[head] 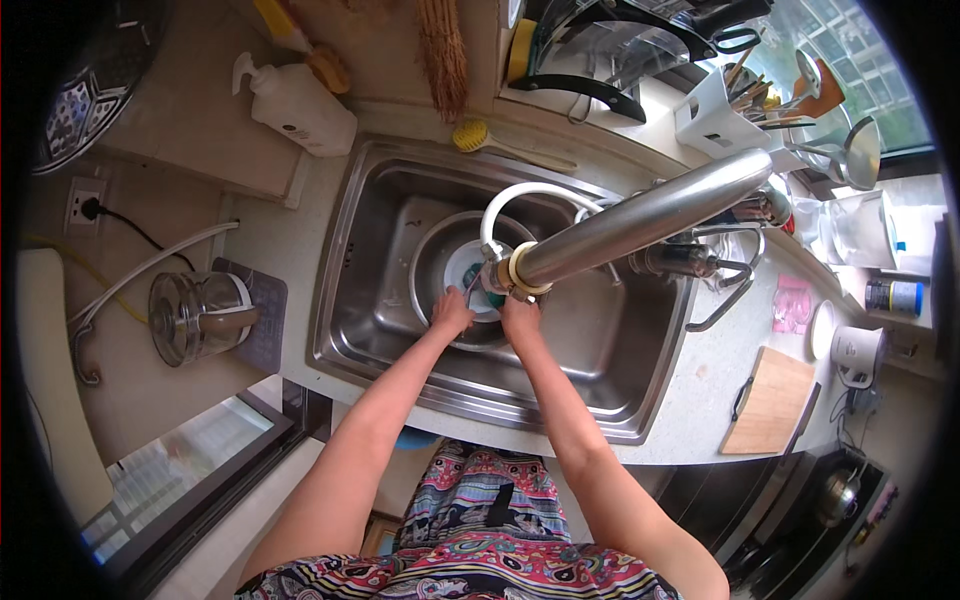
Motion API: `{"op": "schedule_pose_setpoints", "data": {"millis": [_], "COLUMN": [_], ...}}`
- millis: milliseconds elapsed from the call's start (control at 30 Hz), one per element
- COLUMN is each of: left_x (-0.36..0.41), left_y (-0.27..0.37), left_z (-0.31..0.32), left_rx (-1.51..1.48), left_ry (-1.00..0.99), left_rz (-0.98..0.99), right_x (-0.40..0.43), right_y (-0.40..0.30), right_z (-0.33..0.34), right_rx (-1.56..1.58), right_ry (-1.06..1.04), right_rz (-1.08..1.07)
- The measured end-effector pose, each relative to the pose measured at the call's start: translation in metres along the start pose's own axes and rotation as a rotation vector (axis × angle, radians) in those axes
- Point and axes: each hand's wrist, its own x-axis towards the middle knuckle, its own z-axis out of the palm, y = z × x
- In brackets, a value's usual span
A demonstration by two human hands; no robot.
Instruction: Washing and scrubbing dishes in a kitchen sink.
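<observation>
A round metal basin (422, 259) stands in the stainless steel sink (600, 330), with a white bowl (454, 262) inside it. My left hand (452, 311) grips the near left side of the bowl, its fingers at the rim. On the other side, my right hand (520, 319) reaches into the basin beside a green item (495, 298), perhaps a scrubbing pad. The faucet's spout end (514, 274) covers my right fingertips and part of the bowl. A thin strip or stick shows near my left fingers, too small to name.
The thick metal faucet spout (645, 214) and a white hose (517, 191) hang over the basin. Behind the sink lies a yellow-bristled brush (510, 142). A pump bottle (304, 109) and glass kettle (199, 319) are on the left, a wooden cutting board (772, 401) on the right.
</observation>
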Motion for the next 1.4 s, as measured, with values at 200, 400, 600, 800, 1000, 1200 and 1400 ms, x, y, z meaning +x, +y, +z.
{"op": "schedule_pose_setpoints", "data": {"millis": [200,400,600,800,1000,1200,1400], "left_x": [-0.016,-0.025,-0.011,0.007,0.004,-0.013,-0.015], "left_y": [0.007,0.002,0.004,-0.001,0.004,0.023,-0.01], "left_z": [-0.032,-0.047,-0.013,0.017,0.009,-0.008,-0.019], "left_rx": [-0.146,-0.437,-0.203,-0.444,-0.658,-0.604,-0.616], "left_ry": [-0.043,-0.032,0.126,0.009,-0.079,-0.179,-0.083], "left_rz": [-0.027,-0.128,-0.107,-0.265,-0.295,-0.235,-0.227], "right_x": [-0.006,-0.001,0.021,0.028,0.057,0.084,0.07], "right_y": [-0.022,-0.039,-0.043,-0.035,-0.047,-0.02,-0.011], "right_z": [-0.058,-0.062,-0.008,0.044,0.048,0.084,0.074], "right_rx": [0.425,0.492,0.877,0.658,1.181,0.968,0.609], "right_ry": [0.407,0.408,0.029,0.219,-0.143,-0.037,0.346], "right_rz": [-0.278,-0.325,-0.179,0.0,0.419,0.383,-0.061]}}
